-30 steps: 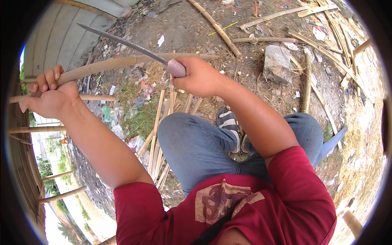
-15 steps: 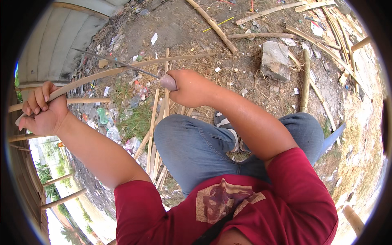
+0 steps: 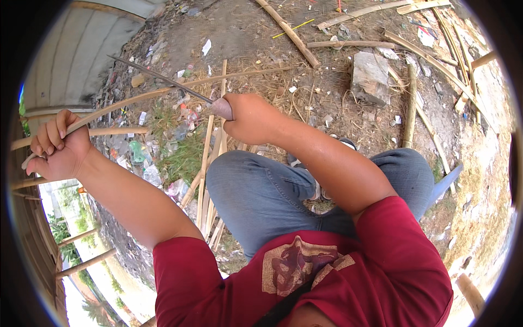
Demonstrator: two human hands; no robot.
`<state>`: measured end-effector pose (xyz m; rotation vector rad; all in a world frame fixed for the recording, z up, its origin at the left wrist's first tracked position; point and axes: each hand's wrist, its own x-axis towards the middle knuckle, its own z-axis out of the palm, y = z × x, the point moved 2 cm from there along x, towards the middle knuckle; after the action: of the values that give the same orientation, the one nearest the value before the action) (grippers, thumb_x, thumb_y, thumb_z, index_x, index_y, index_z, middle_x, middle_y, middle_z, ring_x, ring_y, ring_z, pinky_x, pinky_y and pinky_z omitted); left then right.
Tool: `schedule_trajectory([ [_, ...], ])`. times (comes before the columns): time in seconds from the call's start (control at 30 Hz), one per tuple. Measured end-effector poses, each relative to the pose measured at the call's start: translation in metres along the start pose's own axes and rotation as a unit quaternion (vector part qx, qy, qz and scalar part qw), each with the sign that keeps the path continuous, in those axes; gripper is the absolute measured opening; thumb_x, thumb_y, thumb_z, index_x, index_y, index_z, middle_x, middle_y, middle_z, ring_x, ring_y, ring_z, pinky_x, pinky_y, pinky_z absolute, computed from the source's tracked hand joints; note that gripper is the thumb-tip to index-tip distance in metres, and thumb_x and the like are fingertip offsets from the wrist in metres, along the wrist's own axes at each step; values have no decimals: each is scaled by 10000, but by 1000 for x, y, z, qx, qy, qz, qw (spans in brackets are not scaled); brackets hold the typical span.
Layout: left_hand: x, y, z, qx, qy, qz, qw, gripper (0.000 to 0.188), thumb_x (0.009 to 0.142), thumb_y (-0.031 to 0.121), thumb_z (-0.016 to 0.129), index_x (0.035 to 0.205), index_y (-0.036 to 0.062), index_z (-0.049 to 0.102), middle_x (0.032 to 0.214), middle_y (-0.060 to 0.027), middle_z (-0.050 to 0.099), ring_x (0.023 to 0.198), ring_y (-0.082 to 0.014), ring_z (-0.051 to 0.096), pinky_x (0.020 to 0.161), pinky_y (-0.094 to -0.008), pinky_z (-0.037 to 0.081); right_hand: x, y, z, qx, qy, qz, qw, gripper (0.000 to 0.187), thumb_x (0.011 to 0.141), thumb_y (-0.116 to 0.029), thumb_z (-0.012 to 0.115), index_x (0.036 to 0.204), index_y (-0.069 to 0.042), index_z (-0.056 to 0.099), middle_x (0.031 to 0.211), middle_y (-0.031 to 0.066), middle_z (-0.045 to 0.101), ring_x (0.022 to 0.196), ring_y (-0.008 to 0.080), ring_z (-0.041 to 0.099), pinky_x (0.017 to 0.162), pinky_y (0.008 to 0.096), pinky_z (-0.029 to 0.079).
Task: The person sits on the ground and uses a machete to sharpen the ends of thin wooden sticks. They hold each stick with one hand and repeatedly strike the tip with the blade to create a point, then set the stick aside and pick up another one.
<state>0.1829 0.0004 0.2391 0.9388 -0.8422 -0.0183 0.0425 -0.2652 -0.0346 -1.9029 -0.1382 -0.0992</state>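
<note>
My left hand [image 3: 62, 144], at the far left, is closed round the near end of a long bamboo strip [image 3: 125, 102]. The strip curves away to the right above the ground. In the middle, my right hand [image 3: 253, 120] grips the pale, rounded handle of a machete [image 3: 147, 71]. Its long dark blade points left and away, seen nearly edge-on. Blade and strip cross a little left of the handle; the view does not settle whether they touch.
Several split bamboo strips [image 3: 205, 180] lie beside my left knee. A stone block [image 3: 370, 79] and bamboo poles [image 3: 408, 106] rest on the littered ground to the right. At the upper left stands a grey panel wall [image 3: 73, 60]. Plastic litter [image 3: 137, 152] lies below the strip.
The machete's tip has swung slightly away and to the right, while its handle has shifted a little left. My left hand and the bamboo strip stay nearly in place.
</note>
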Motion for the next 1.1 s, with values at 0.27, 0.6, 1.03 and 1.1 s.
schedule_trajectory([
  [0.27, 24, -10, 18, -15, -30, -39, 999, 627, 712, 802, 641, 587, 194, 544, 504, 107, 395, 426, -62, 325, 539, -255, 325, -9, 158, 6, -42, 36, 227, 972, 339, 832, -207, 645, 1077, 28, 648, 965, 262, 702, 923, 417, 692, 836, 482, 538],
  [0.6, 29, -1, 17, -7, -26, -4, 1000, 611, 725, 785, 636, 563, 206, 527, 500, 112, 386, 426, -61, 331, 546, -252, 322, 1, 23, -4, 23, 20, -1, 1000, 330, 792, -172, 677, 1061, 17, 637, 878, 208, 702, 860, 386, 694, 785, 463, 532],
  [1.03, 14, 13, 9, 44, -4, 13, 999, 569, 746, 731, 616, 543, 212, 505, 482, 115, 401, 414, -60, 354, 532, -249, 335, -3, 144, -7, -12, 24, 271, 962, 375, 845, -234, 630, 1066, 67, 656, 1017, 288, 696, 992, 431, 681, 881, 482, 535],
  [1.1, 22, 23, 27, 28, -34, 12, 999, 415, 763, 538, 580, 530, 212, 474, 470, 111, 396, 411, -58, 358, 527, -246, 338, -4, 121, -5, -5, 32, 214, 976, 370, 820, -220, 643, 1063, 59, 658, 998, 287, 696, 969, 440, 678, 873, 487, 535],
])
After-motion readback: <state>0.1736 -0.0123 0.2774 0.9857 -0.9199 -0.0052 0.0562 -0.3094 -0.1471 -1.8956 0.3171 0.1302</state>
